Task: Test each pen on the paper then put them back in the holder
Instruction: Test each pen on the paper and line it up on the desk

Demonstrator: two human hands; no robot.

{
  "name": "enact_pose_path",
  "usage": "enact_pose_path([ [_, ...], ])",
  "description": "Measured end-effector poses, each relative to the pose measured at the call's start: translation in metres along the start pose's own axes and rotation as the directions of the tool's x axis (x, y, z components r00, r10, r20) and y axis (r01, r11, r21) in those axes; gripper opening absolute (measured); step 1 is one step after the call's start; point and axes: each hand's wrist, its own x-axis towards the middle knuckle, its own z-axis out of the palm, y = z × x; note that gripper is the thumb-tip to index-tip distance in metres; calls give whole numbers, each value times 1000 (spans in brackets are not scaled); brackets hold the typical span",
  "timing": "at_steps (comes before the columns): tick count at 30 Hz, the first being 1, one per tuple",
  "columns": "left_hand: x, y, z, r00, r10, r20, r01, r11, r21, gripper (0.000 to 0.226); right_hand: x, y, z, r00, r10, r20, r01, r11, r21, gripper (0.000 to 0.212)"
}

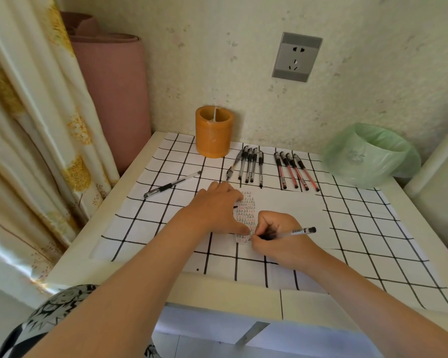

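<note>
My right hand (277, 233) grips a clear black pen (295, 232), its tip down on the white paper (290, 202) among rows of small written marks. My left hand (217, 208) lies flat on the paper, fingers spread, holding it down. The orange round holder (213, 131) stands at the back of the table with no pens showing above its rim. Several black pens (248, 164) lie in a row to its right, and several red pens (294, 170) lie further right. One more black pen (172, 184) lies apart on the left.
A gridded white sheet (373, 241) covers the small table. A bin lined with a green bag (370, 153) sits at the back right corner. A pink roll (114, 86) and a curtain (31, 125) stand to the left; a wall socket (296, 56) is above.
</note>
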Motion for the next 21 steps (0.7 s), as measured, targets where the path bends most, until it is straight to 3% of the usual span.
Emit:
enact_pose_path([
  [21,0,0,0,1000,-8,12,8,1000,4,94,-2,-2,0,1000,-7,6,7,1000,-10,18],
])
